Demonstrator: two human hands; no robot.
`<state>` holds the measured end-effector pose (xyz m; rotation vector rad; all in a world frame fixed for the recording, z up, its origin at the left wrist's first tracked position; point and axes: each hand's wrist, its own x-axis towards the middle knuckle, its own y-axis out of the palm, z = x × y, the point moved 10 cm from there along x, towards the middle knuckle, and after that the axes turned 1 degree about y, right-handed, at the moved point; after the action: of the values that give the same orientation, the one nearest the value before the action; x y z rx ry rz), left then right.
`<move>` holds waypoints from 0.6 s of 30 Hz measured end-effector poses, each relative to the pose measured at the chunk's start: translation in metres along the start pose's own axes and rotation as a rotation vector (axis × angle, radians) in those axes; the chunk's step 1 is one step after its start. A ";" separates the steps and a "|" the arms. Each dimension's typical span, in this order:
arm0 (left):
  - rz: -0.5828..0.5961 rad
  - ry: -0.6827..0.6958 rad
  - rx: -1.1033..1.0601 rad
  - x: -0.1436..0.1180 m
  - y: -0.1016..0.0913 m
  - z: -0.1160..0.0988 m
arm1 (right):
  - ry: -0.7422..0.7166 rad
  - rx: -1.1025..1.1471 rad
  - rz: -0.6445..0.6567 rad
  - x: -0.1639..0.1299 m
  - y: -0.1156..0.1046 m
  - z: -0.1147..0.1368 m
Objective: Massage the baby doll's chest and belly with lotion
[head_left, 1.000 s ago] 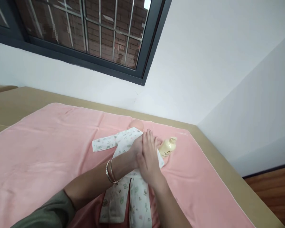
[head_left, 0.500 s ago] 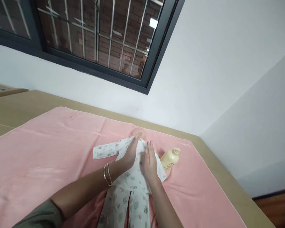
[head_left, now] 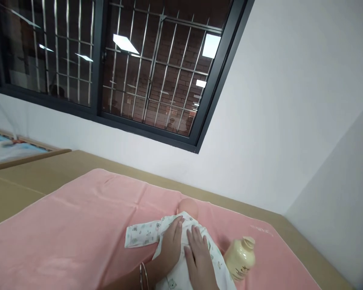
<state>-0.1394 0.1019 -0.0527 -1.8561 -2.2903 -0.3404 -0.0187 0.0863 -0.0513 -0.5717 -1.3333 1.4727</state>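
A baby doll (head_left: pixel 187 207) lies on its back on a pink towel (head_left: pixel 78 229), dressed in a white printed romper (head_left: pixel 145 233). Only the top of its head shows above the collar. My left hand (head_left: pixel 169 247) lies flat on the left side of the doll's chest, fingers together, with bangles on the wrist. My right hand (head_left: pixel 199 262) lies flat beside it on the right side of the chest. Both palms press on the romper fabric; neither grips anything. One empty sleeve sticks out to the left. A cream lotion bottle (head_left: pixel 240 257) lies just right of the doll.
The towel covers a tan surface (head_left: pixel 21 181) set against a white wall (head_left: pixel 275 121). A dark-framed barred window (head_left: pixel 124 72) is above. A wall corner is at the right. A framed blue item (head_left: pixel 6 147) sits at far left.
The view has tilted upward, so the hands and doll now sit at the bottom edge. My hands slid from the doll's middle up to its chest and lie side by side.
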 end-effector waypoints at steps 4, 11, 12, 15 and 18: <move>0.039 0.011 0.061 0.001 0.002 -0.003 | 0.288 -0.047 -0.012 0.029 -0.008 -0.011; 0.090 0.003 0.008 0.001 0.004 0.003 | -0.078 -0.017 0.014 -0.005 0.002 0.041; 0.078 0.011 0.018 -0.001 0.003 0.003 | -0.031 -0.007 0.011 -0.007 0.001 0.033; 0.056 0.032 0.053 -0.006 0.004 -0.001 | 0.179 -0.005 0.016 0.006 -0.005 0.004; 0.041 0.066 0.082 -0.009 0.004 -0.007 | 0.299 -0.038 0.048 0.027 -0.012 -0.005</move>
<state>-0.1333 0.0927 -0.0480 -1.8221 -2.1860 -0.2924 -0.0196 0.1112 -0.0337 -0.8192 -1.1214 1.3413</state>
